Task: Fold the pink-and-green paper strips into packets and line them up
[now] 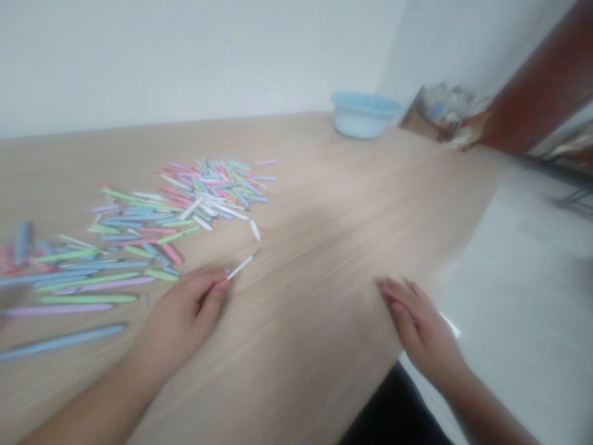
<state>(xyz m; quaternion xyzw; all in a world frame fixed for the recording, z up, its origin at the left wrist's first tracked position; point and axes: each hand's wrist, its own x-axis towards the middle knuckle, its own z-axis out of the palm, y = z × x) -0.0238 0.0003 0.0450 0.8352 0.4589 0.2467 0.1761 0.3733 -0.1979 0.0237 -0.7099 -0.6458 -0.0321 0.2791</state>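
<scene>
My left hand [197, 306] is closed, thumb against forefinger, on a thin white pen refill [241, 266] whose dark tip points away to the upper right. My right hand [419, 318] hangs over the table's right edge, blurred, with its fingers curled together. A pale streak [450, 325] shows beside that hand; whether it is something held I cannot make out. Left of and beyond my left hand lies a heap of pastel pen parts [217, 185] in blue, green, pink, purple and white. Longer pens, among them a blue pen [65, 342], lie in rows at the near left.
A light blue basin [364, 115] stands at the table's back right. Past it is a cardboard box [424, 117] with crumpled, unclear contents. The wooden table [315, 296] ends on the right above a pale floor [523, 278]. A white wall rises behind.
</scene>
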